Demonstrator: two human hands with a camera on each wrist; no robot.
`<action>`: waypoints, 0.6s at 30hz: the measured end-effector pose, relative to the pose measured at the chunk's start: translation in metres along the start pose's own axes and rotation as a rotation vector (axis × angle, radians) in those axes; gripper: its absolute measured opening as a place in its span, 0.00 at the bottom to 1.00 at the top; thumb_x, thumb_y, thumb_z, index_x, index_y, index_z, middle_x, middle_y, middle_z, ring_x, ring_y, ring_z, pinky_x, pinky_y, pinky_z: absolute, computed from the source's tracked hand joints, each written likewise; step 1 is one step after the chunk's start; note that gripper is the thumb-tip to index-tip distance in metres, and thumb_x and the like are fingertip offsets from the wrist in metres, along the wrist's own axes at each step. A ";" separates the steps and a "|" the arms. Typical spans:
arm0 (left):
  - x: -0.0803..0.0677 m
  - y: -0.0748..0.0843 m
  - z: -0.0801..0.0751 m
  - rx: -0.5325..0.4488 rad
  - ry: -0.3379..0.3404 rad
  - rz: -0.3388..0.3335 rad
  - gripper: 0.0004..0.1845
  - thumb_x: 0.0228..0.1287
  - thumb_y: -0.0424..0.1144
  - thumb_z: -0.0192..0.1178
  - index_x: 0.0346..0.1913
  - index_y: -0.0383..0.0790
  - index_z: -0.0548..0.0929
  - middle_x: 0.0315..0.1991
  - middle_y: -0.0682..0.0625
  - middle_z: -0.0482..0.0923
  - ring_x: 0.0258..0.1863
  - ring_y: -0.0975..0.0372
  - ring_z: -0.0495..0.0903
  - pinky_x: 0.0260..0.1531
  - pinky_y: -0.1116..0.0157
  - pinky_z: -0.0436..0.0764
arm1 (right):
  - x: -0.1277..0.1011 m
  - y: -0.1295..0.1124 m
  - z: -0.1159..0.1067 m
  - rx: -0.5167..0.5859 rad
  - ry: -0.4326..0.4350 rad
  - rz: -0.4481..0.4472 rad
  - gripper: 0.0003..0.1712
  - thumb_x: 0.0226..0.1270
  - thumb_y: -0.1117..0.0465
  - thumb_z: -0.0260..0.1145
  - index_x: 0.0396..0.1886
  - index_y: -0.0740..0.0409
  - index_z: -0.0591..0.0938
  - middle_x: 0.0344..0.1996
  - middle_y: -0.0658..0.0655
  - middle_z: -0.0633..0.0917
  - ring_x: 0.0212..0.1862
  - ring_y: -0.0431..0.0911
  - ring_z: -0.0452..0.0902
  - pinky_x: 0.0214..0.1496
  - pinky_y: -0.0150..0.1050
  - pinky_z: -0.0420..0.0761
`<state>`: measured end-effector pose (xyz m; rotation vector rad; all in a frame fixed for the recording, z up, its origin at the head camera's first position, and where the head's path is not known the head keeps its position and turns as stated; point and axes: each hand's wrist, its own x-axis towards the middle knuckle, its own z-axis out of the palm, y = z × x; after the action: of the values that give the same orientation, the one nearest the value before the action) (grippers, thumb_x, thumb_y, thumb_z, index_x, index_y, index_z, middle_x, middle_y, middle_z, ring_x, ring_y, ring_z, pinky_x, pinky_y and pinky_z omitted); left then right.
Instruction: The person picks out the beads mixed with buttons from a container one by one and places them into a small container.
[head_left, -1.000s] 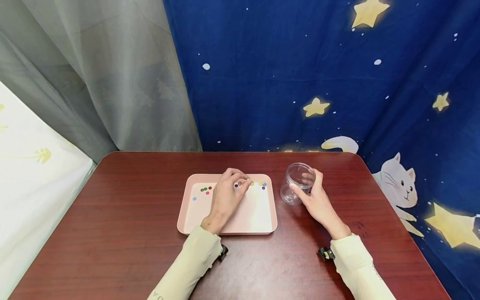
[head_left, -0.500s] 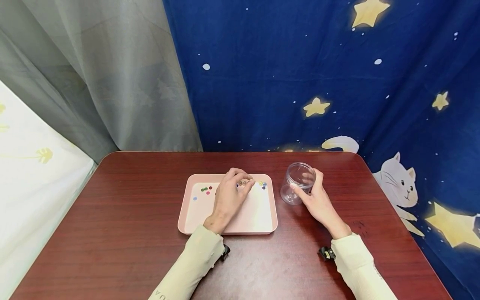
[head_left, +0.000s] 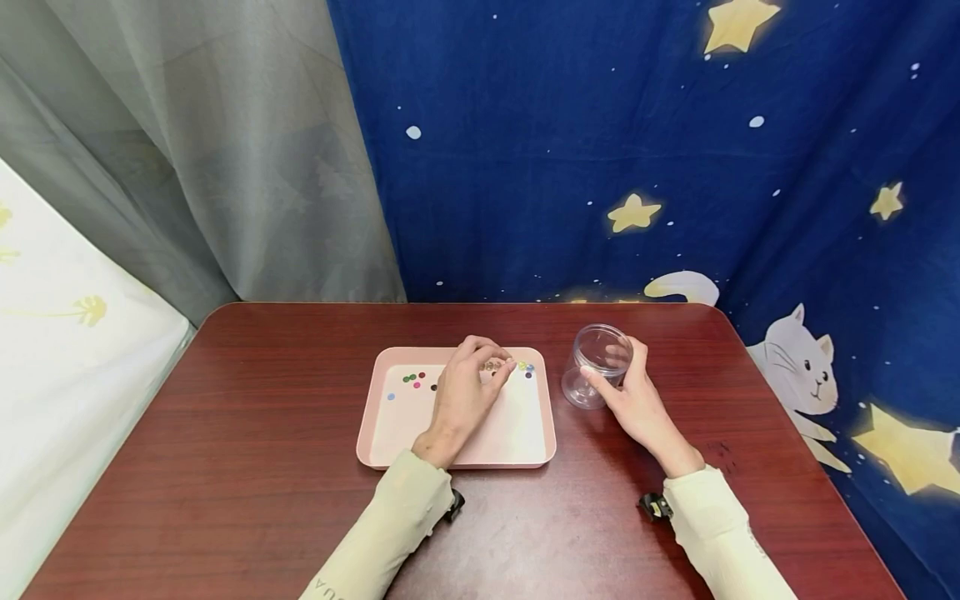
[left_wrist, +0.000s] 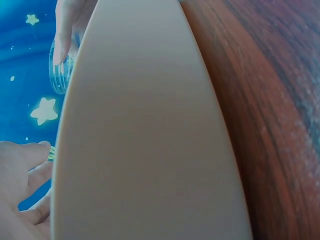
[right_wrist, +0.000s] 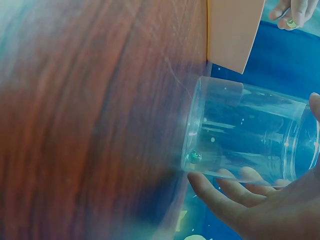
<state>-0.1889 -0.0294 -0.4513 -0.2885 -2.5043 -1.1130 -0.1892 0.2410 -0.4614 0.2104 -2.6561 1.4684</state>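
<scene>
Clear plastic round jar (head_left: 597,366) stands upright on the dark red wooden counter (head_left: 225,433), just right of the tray; the right hand (head_left: 637,400) wraps its fingers and thumb round the jar wall, steadying it. Right wrist view shows one small green bead (right_wrist: 193,157) already on the jar's bottom. Left hand (head_left: 465,392) hovers over the far right part of the shallow pink rectangular plastic tray (head_left: 390,454), fingertips curled and pinching a small bead; the colour is hard to tell from the head view. More small coloured beads (head_left: 415,380) lie loose along the tray's far edge, some left of the hand, a few (head_left: 526,367) just right of it. Judged step: bead picked up, not yet carried over. Next move calls for lifting the pinch across the tray rim to the jar's open mouth and letting go above it.
</scene>
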 end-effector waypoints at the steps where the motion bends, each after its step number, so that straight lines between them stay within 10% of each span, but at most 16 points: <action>1: 0.000 0.000 0.000 0.000 0.002 0.000 0.05 0.67 0.45 0.71 0.42 0.49 0.90 0.47 0.56 0.82 0.51 0.61 0.83 0.49 0.58 0.83 | 0.000 0.000 0.000 0.000 -0.001 0.000 0.46 0.75 0.50 0.68 0.75 0.56 0.49 0.70 0.71 0.70 0.72 0.64 0.71 0.73 0.61 0.70; 18: 0.002 0.007 0.001 -0.025 0.001 0.006 0.05 0.68 0.45 0.71 0.42 0.50 0.90 0.48 0.56 0.83 0.49 0.61 0.84 0.47 0.58 0.83 | 0.000 0.001 0.001 -0.021 0.012 0.005 0.47 0.74 0.49 0.69 0.76 0.54 0.49 0.70 0.70 0.71 0.71 0.63 0.72 0.73 0.61 0.70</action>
<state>-0.1881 -0.0241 -0.4463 -0.3023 -2.4890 -1.1426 -0.1896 0.2407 -0.4631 0.1928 -2.6634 1.4378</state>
